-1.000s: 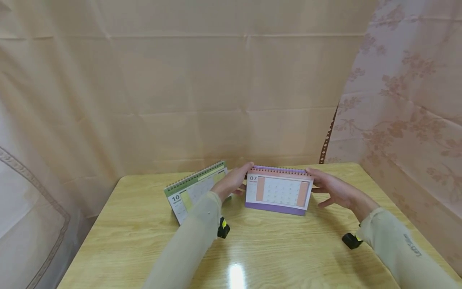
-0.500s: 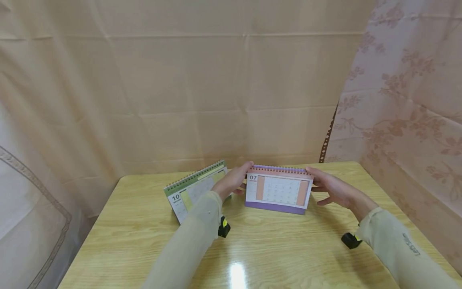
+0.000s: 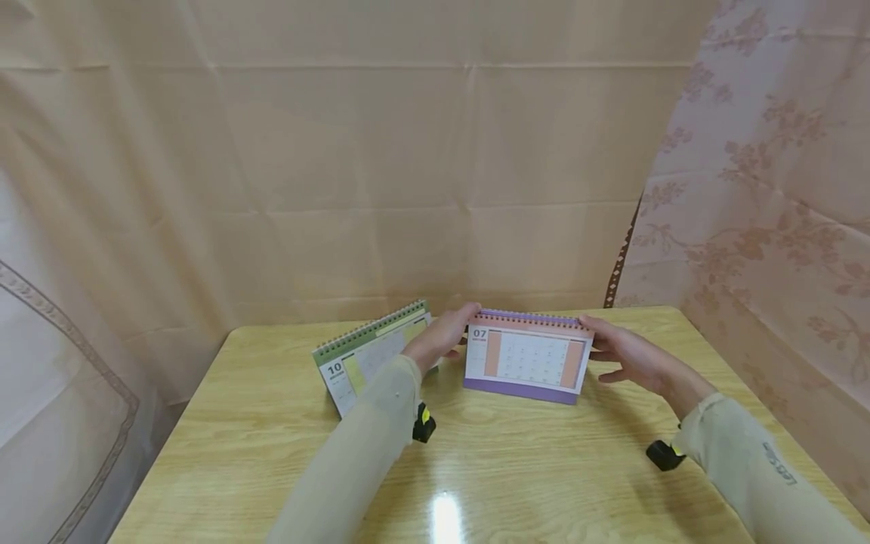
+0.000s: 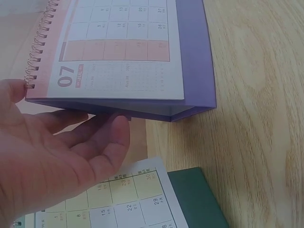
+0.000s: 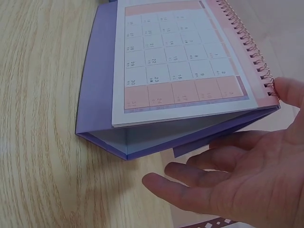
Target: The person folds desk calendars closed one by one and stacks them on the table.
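A purple desk calendar [image 3: 526, 357] open at page 07 stands on the wooden table [image 3: 544, 468]. My left hand [image 3: 445, 334] is at its left end, thumb by the spiral corner, with straight fingers [image 4: 95, 137] reaching behind its side. My right hand [image 3: 621, 351] mirrors it at the right end, thumb at the spiral corner and relaxed fingers [image 5: 199, 190] spread beside the calendar [image 5: 175, 71]. In the left wrist view the calendar [image 4: 118, 57] stands right above my hand [image 4: 61, 161].
A green desk calendar [image 3: 370, 355] open at page 10 stands just left of the purple one, partly behind my left forearm; its page [image 4: 133, 199] shows below my left hand. Beige curtains hang close behind and to the right of the table.
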Tool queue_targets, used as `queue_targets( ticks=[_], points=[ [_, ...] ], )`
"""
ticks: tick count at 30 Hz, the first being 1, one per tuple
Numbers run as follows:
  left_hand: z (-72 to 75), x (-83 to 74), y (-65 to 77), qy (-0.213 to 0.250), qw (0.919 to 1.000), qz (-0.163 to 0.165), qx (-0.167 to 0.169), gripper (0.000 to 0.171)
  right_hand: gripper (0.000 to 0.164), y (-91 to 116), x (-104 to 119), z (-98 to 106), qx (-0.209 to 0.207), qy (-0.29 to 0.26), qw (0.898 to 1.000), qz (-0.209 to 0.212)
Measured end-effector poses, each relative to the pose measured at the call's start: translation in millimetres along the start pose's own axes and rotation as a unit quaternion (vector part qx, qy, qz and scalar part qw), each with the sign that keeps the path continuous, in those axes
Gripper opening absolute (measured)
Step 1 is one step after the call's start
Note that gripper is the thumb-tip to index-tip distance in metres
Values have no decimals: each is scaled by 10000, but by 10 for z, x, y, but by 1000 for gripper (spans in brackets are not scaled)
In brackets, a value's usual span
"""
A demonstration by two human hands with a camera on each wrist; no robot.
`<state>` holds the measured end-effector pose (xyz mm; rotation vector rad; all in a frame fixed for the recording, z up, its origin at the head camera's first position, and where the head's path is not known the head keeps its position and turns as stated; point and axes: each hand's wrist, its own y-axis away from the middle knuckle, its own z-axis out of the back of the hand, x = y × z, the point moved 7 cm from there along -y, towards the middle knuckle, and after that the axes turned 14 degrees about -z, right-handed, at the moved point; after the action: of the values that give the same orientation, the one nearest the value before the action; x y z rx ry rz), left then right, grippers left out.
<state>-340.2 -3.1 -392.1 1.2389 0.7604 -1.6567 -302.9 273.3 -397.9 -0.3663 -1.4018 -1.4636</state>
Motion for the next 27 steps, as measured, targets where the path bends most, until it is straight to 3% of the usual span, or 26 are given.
queue_targets(
  ticks=[8,14,27],
  points=[
    [2,-2,-39,-106,9999,9,-51,64,82,-6,6,9,-85,-40,9999,37],
    [20,-13,-65,164,9996,-246,-20,51,77,-20,22,17,-27,-196,9998,82],
    [10,-45,-84,253,9993,-282,-50,45,75,-11,28,25,157,-470,9988,-57]
  ],
)
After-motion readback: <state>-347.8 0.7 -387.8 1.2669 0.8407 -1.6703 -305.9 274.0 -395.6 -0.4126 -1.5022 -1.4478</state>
